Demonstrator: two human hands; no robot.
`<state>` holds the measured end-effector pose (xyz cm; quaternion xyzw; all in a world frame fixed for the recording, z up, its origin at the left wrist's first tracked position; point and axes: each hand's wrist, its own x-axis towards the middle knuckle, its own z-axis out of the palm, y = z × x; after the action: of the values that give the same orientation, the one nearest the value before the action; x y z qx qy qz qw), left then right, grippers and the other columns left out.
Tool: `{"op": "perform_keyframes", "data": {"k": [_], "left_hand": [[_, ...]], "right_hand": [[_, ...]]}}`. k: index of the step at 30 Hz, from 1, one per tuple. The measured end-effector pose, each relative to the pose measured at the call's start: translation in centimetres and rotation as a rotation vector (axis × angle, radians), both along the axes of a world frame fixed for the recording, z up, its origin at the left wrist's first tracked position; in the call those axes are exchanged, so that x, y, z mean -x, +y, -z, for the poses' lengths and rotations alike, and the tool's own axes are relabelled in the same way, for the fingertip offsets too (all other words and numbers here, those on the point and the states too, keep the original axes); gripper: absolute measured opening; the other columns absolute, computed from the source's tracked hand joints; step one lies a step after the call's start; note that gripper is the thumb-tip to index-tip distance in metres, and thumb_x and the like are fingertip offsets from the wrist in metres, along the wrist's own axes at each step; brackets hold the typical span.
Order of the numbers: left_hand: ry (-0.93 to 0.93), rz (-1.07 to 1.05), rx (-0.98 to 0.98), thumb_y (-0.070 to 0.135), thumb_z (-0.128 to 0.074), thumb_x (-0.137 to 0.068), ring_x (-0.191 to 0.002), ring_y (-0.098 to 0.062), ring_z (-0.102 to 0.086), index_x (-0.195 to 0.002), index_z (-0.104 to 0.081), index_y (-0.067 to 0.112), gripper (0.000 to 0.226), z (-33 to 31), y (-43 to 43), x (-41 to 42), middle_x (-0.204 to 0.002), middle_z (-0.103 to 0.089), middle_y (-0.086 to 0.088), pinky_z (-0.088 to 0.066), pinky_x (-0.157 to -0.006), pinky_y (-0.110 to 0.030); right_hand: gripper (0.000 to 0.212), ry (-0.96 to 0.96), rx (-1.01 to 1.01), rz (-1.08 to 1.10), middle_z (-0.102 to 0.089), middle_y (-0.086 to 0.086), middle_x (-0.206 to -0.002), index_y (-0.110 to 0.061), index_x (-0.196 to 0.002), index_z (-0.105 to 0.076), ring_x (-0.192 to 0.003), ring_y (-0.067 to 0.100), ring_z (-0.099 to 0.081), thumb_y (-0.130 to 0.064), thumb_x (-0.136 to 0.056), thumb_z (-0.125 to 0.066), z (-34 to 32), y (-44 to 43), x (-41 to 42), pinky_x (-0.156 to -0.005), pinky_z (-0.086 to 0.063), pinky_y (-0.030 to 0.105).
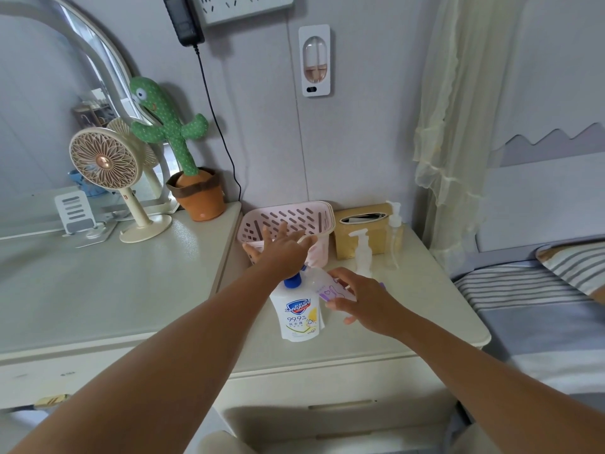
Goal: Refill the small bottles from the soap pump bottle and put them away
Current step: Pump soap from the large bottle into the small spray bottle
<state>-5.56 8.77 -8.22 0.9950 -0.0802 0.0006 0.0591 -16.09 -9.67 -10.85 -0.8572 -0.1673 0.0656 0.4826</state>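
Note:
A white soap pump bottle with a blue cap and a blue label stands on the nightstand. My left hand rests flat on its pump head, fingers spread. My right hand grips a small clear bottle with a purple drawing, tilted with its mouth toward the pump spout. Two more small pump bottles stand behind: a frosted one and a clear one.
A pink slotted basket and a tan tissue box stand at the back of the nightstand. On the desk to the left are a fan and a cactus toy. A striped bed lies to the right.

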Motion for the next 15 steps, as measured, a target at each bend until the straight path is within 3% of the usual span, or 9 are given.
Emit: {"op": "perform_keyframes", "data": {"k": [6,11,15], "left_hand": [[0.017,-0.020,-0.094,0.037,-0.025,-0.100,-0.146,-0.031,0.007,-0.142,-0.024,0.043,0.042,0.6,-0.1,0.4,-0.159,-0.014,0.000,0.001,-0.106,-0.070],[0.007,0.029,-0.111,0.030,-0.032,-0.102,-0.145,-0.032,0.010,-0.144,-0.028,0.038,0.043,-1.0,-1.1,1.8,-0.159,-0.010,0.001,0.007,-0.106,-0.072],[0.083,-0.108,0.056,0.050,-0.022,-0.101,-0.143,-0.032,0.019,-0.145,-0.024,0.045,0.045,-2.3,-1.4,2.7,-0.160,0.005,-0.001,0.013,-0.103,-0.072]], "right_hand": [[0.047,0.021,0.019,-0.001,-0.049,-0.007,-0.118,-0.023,-0.132,-0.041,-0.099,0.012,-0.054,-0.025,-0.089,-0.061,0.3,0.1,-0.3,-0.059,-0.058,0.023],[0.048,0.012,0.023,0.009,-0.049,-0.008,-0.119,-0.024,-0.132,-0.041,-0.098,0.011,-0.053,-0.027,-0.089,-0.061,0.2,0.0,-0.4,-0.058,-0.057,0.020],[0.046,0.003,-0.005,0.010,-0.050,-0.008,-0.116,-0.026,-0.130,-0.043,-0.098,0.013,-0.054,-0.026,-0.088,-0.062,0.1,-0.1,-0.3,-0.058,-0.058,0.022]]}}
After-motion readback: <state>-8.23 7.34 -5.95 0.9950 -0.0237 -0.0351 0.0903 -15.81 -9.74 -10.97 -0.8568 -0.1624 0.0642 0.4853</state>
